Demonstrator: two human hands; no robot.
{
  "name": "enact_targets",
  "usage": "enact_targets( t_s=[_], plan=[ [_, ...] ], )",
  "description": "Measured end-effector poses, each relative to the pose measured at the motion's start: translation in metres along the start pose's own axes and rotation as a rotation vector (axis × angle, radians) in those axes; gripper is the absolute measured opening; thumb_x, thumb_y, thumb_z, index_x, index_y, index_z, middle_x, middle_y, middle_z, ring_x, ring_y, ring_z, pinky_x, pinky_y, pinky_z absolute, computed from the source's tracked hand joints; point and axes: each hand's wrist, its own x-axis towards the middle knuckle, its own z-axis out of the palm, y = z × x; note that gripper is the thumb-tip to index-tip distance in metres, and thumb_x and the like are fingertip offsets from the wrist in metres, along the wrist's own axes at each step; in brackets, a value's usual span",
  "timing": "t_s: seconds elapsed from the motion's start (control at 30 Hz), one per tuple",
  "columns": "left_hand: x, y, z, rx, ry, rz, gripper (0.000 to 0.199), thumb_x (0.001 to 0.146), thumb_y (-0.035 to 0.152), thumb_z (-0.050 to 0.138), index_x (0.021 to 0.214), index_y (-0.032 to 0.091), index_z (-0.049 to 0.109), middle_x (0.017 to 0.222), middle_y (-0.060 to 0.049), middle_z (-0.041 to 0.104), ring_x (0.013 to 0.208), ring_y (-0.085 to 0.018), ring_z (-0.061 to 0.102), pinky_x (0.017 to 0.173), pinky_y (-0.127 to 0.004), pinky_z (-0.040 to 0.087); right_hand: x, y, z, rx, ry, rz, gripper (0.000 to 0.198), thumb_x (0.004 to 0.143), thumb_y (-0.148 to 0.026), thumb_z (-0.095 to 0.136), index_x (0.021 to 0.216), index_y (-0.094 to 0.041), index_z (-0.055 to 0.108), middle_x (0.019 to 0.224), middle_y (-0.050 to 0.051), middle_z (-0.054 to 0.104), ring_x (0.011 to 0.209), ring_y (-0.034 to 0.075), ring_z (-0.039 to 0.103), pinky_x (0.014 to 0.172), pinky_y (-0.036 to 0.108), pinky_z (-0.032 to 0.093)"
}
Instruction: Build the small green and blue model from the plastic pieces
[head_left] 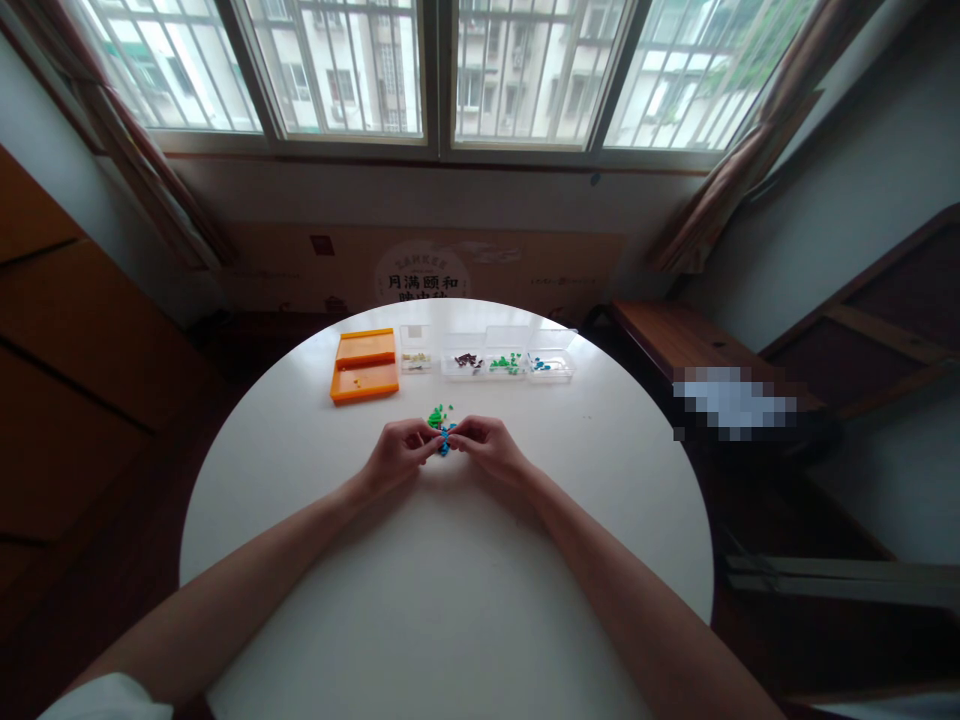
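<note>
- Head view: the left hand (405, 444), near the centre of the frame, has its thumb and fingers drawn together, pinching the blue cluster (445, 442) from the left.
- The right hand (487, 443) faces it just right of centre, likewise pinched closed, its tips on the cluster's right side. How many pieces the cluster has, and whether they are joined, is too small to tell.
- Green pieces (435, 416) lie on the table (457, 600) just beyond the fingertips, nearest the left hand.
- The orange tray (365, 350) sits left of upper centre, with yellow bits (358, 382) in its near part.
- Clear boxes (448, 373) stand right of it, holding, left to right, pale bits (415, 357), dark bits (469, 360), green bits (506, 364) and blue bits (540, 364).
- Such small parts seem best handled low over the table, so a slip does not travel: steady with one hand, adjust lightly with the other, and keep knuckles off the green pieces.
</note>
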Motion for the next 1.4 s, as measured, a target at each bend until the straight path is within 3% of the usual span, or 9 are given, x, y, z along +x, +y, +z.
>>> enact_targets(
  t_s=[1.4],
  plan=[
    [-0.0004, 0.0032, -0.0005, 0.008, 0.001, -0.014, 0.024, 0.075, 0.034, 0.064, 0.075, 0.010, 0.066, 0.057, -0.002, 0.062, 0.042, -0.008, 0.052, 0.040, -0.016, 0.039, 0.0005, -0.0006, -0.0004, -0.048, -0.013, -0.025, 0.028, 0.069, -0.038, 0.067, 0.076, -0.011, 0.066, 0.070, 0.006, 0.067, 0.061, 0.013, 0.058, 0.056, 0.024, 0.044]
  ],
)
